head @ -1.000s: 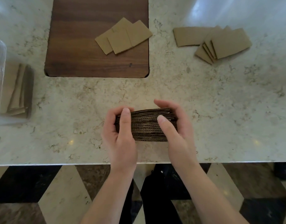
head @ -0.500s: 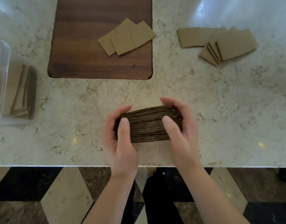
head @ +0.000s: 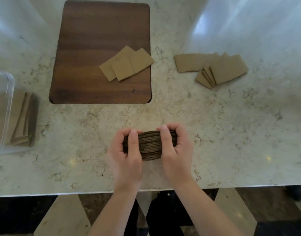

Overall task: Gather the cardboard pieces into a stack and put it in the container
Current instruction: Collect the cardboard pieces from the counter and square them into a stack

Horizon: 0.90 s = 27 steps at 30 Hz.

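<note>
The stack (head: 149, 145) is clamped on edge between the left hand (head: 127, 155) and right hand (head: 175, 154), both closed on its ends, long axis running hand to hand. The container (head: 3, 106) lies well off to the left, nearer the left hand.

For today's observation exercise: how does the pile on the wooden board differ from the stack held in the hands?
The board pile lies flat and fanned out, faces up; the held stack stands on edge, squared, showing corrugated edges. The board pile has few pieces; the held stack has many. The board pile is untouched; both hands grip the held stack. Both are brown cardboard.
</note>
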### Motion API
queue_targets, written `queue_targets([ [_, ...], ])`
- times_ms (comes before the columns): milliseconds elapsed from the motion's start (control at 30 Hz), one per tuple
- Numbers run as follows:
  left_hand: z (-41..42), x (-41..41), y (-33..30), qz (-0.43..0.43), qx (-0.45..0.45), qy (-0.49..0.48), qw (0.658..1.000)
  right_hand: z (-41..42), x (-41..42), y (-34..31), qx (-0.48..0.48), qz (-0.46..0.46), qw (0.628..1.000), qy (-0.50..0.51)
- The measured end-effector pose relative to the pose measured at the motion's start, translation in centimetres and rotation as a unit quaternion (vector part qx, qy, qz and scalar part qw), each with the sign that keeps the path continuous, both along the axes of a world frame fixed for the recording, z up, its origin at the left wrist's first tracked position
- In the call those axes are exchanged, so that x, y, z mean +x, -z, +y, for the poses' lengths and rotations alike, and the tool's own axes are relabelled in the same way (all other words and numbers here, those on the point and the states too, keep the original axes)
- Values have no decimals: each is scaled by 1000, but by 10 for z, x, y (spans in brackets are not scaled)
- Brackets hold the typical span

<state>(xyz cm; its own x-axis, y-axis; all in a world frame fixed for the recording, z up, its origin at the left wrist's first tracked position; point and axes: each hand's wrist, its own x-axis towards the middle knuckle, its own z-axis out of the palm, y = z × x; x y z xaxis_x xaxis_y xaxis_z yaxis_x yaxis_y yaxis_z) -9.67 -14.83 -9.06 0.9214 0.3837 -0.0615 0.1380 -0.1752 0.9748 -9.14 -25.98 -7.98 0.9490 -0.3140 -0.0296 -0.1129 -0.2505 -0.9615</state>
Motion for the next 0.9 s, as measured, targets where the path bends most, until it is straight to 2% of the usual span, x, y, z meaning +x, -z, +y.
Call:
queue_targets([
  [133,-1,1,-4,44,-9,5,999,-33,17,-21,-5,77,988,-130],
  [167,-2,2,-5,52,-10,5,999,-53,31,-28,-45,70,986,-142],
  [233,-2,4,-9,58,-12,11,998,-104,78,-41,-220,54,964,-139],
  [267,-1,3,-10,60,-13,16,998,-130,107,-47,-327,72,929,-157],
  [300,0,2,-9,63,-13,21,998,-154,136,-52,-426,105,879,-188],
  [367,1,0,-7,64,-14,26,998,-192,187,-58,-571,164,760,-264],
  [433,0,2,-7,50,-17,20,998,-212,223,-57,-639,204,666,-326],
  [500,0,4,-6,38,-9,13,999,-216,241,-55,-655,202,623,-377],
  [600,-1,5,-5,47,-12,4,999,-211,246,-48,-650,166,630,-390],
  [767,-2,2,-5,41,-20,1,999,-212,226,-52,-664,119,649,-351],
  [900,-4,3,-5,32,-24,-8,999,-197,203,-73,-636,65,708,-300],
])
